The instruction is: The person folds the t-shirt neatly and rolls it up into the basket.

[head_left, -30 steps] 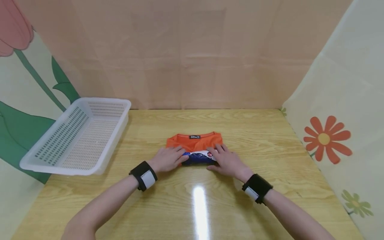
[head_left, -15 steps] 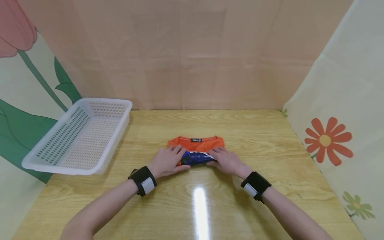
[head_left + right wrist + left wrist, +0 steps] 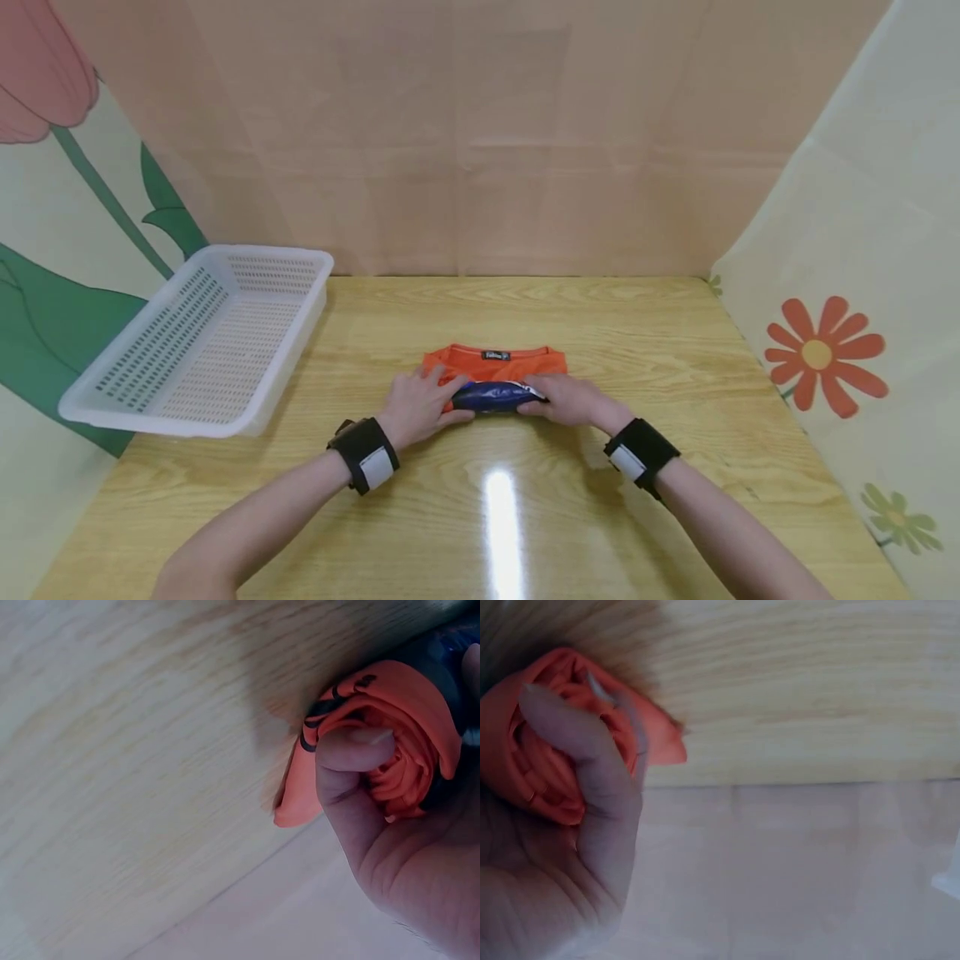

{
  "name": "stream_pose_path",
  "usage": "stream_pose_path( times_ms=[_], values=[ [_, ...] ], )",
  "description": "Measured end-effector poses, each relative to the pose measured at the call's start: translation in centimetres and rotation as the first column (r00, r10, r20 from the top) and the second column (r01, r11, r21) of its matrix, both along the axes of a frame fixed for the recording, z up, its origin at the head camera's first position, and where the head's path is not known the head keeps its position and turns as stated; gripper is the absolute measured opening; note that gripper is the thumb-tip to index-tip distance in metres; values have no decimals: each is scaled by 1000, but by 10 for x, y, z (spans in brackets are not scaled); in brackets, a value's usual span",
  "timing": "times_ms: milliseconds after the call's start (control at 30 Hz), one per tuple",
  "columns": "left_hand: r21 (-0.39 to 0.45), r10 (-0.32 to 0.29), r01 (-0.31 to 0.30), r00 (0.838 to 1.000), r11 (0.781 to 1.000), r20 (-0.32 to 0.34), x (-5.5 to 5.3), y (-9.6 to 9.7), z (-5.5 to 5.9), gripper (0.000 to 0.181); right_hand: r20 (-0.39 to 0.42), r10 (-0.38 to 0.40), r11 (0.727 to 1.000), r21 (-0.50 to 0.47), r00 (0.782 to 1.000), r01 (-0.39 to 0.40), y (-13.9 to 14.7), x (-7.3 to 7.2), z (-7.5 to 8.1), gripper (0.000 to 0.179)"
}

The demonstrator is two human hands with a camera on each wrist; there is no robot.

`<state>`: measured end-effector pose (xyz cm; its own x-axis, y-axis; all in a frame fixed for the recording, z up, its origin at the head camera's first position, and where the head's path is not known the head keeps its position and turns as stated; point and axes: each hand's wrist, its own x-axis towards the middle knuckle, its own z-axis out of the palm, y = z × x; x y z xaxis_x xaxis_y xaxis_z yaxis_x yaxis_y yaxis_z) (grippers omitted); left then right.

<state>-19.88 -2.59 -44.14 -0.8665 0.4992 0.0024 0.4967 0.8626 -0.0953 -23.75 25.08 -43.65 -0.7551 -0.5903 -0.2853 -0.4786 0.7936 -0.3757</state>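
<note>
An orange shirt (image 3: 498,364) lies on the table, its near part rolled up and its collar with a black label lying flat at the far side. The outside of the roll shows a dark blue and white print (image 3: 495,397). My left hand (image 3: 420,404) grips the roll's left end; in the left wrist view a bent digit lies over the spiral of orange cloth (image 3: 555,761). At the right end my right hand (image 3: 566,398) holds the roll, with a digit pressed against the coiled layers (image 3: 409,769) in the right wrist view.
A white perforated plastic basket (image 3: 262,350) stands at the table's left. The wooden table (image 3: 637,333) meets a plain pinkish cloth (image 3: 495,167) at the back. Flower-printed cloth (image 3: 832,208) hangs along the right, and more hangs on the left.
Both hands have curled further over the roll, and its white print has turned mostly out of sight, leaving more dark blue showing. The view has shifted slightly.
</note>
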Motion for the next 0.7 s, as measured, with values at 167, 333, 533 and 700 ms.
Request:
stream_pose_path(
  times_ms=[167, 333, 533, 700],
  values=[
    [40, 10, -14, 995, 999, 101, 1, 5, 4, 61, 18, -14, 1000, 16, 1000, 14, 2, 2, 2, 62],
    [136, -26, -5, 973, 991, 227, -3, 4, 2, 52, -150, -9, 997, 74, 989, 20, 1, 12, -1, 66],
    [230, -39, -41, 943, 972, 332, -13, 1, 3, 50, -379, -22, 994, 91, 925, 60, -5, 25, -9, 75],
    [243, 10, -118, 914, 963, 406, -17, -1, 10, 54, -449, -60, 992, 74, 892, 103, -8, 29, -15, 70]
  ],
)
